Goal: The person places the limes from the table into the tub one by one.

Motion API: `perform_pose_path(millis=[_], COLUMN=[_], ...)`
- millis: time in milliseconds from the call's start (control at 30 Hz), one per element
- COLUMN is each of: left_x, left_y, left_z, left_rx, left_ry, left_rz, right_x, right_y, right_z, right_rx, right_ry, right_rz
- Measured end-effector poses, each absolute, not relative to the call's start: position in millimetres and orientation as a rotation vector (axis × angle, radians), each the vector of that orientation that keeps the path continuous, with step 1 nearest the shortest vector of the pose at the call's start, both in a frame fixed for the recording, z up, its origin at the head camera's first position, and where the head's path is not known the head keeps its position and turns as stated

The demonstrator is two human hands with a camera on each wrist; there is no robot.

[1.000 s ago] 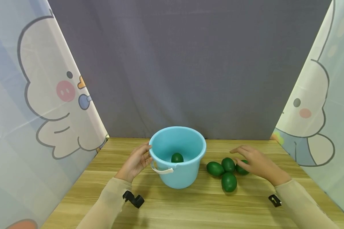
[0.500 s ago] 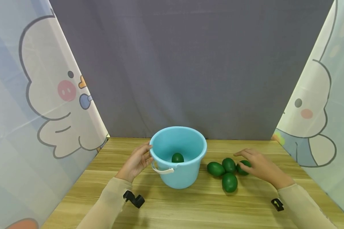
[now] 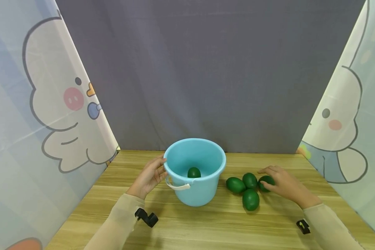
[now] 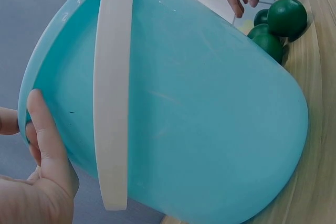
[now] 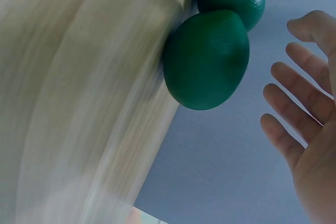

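Note:
A light blue bucket [image 3: 195, 194] stands upright on the table, with one dark green, egg-shaped fruit [image 3: 193, 172] inside. My left hand [image 3: 148, 178] holds the bucket's left rim between thumb and fingers; the left wrist view shows the thumb [image 4: 44, 124] on the outer side. The white handle [image 4: 113, 98] hangs down the bucket's near side. To the right of the bucket, several like green fruits [image 3: 250, 200] lie clustered. My right hand [image 3: 284, 185] hovers by the rightmost fruit [image 3: 266, 183], its fingers loosely bent and apart from the fruit in the right wrist view.
The wooden table [image 3: 206, 229] reaches back to a grey cloth [image 3: 206, 76]. Cartoon-printed curtains [image 3: 50, 104] hang at both sides. A black camera mount [image 3: 146, 217] sits at the left wrist, and another mount [image 3: 303, 226] at the right.
My right hand has shifted slightly right and lower, towards the rightmost fruit. The left hand keeps its hold on the bucket's rim. The fruits lie as before.

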State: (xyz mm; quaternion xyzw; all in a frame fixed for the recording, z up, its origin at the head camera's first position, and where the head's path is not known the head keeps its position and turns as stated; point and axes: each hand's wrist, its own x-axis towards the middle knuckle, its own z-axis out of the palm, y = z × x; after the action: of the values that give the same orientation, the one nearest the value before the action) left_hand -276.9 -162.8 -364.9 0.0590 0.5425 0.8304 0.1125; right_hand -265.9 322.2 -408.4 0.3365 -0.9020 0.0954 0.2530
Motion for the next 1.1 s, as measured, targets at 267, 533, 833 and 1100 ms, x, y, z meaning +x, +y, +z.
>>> perform_pose_path(millis=[267,533,833,1100], left_x=[-276.7,-276.5,-276.8,-277.0], left_y=[-162.2,-162.8,-162.5,-161.7], left_z=[-365.1,-365.6,-365.4,-364.8], left_rx=[0.163,0.178,0.166,0.161], left_ry=[1.588,1.581,1.583,1.591], left_rz=[2.443,2.443,2.444,2.44], right_x=[-264.4,-265.5,-265.2,-266.4], right_y=[325.6,327.4,328.9,329.8], right_z=[-412.3,-417.3,-423.3,-426.3], right_rx=[0.849,0.812,0.737,0.696], right_ry=[-2.519,-2.563,-2.62,-2.678], right_rz=[0.262,0.285,0.304,0.326])
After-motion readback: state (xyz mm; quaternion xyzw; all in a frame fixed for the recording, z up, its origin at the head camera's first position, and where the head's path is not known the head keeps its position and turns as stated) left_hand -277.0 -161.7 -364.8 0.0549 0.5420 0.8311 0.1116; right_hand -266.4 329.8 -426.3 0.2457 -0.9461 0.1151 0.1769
